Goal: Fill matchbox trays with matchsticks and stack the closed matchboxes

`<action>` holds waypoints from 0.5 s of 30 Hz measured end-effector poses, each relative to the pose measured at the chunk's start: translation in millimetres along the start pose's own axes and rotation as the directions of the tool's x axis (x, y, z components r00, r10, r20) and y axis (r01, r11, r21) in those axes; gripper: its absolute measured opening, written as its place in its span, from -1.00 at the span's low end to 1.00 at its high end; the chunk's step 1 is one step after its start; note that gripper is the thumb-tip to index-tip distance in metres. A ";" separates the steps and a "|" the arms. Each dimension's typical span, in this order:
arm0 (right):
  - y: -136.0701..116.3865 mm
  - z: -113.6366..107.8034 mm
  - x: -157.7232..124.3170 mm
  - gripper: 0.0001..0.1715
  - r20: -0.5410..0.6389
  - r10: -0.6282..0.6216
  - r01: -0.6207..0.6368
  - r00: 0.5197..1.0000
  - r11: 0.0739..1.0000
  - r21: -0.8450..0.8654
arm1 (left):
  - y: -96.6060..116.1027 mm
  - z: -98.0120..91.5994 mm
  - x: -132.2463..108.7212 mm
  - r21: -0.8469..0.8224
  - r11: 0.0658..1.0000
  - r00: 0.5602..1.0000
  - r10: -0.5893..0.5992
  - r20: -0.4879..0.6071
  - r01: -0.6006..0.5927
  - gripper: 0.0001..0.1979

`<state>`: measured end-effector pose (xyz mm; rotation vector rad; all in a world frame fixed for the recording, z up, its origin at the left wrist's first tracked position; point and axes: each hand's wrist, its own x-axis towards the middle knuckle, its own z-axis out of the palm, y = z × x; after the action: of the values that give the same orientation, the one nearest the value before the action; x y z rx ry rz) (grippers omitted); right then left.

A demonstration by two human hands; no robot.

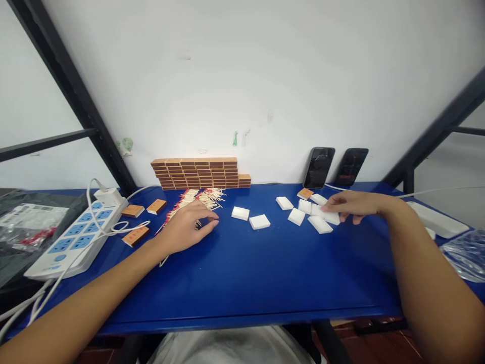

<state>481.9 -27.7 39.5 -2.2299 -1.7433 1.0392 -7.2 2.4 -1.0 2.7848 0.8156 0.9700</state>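
Observation:
My left hand (187,226) rests at the near side of a heap of red-tipped matchsticks (210,197), with its fingers curled. A few matchsticks show in the gap between its thumb and fingers. On the right, my right hand (350,203) reaches down with thumb and fingertips on a small white box (332,217). Around it lie several more white boxes, one of them a white box (320,224) just in front. Between the hands are two others, a white box (240,213) and a white box (259,221). An orange matchbox (305,193) lies behind the white group.
Stacked matchboxes (197,173) form a low wall at the back. Loose orange matchboxes (136,235) lie beside a power strip (81,232) with white cables. Two phones (319,168) lean on the wall. A white tray (439,220) and clear plastic (466,255) sit far right.

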 end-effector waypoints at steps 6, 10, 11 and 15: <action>-6.8 3.9 -5.9 -0.23 0.067 -0.112 0.115 0.992 0.992 -0.049 | -0.5 0.2 -0.9 0.006 1.000 1.000 -0.007 0.010 0.006 -0.85; -8.7 7.4 0.0 -0.29 0.036 -0.114 0.118 0.993 0.983 -0.144 | -1.0 0.0 -1.2 0.007 1.000 1.000 -0.005 0.008 0.005 -0.86; -11.0 8.2 -0.2 -0.33 0.024 -0.132 0.134 0.991 0.977 -0.165 | -1.0 0.0 -1.1 0.010 1.000 1.000 -0.005 0.007 0.005 -0.86; -24.0 10.5 -5.7 -0.45 -0.099 -0.193 0.166 0.976 0.958 -0.232 | -0.4 0.1 -0.9 0.009 1.000 1.000 -0.005 0.014 0.004 -0.85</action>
<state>455.9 -28.2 45.9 -2.1501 -2.0509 0.6867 -8.0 2.3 -1.6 2.7930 0.8261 0.9470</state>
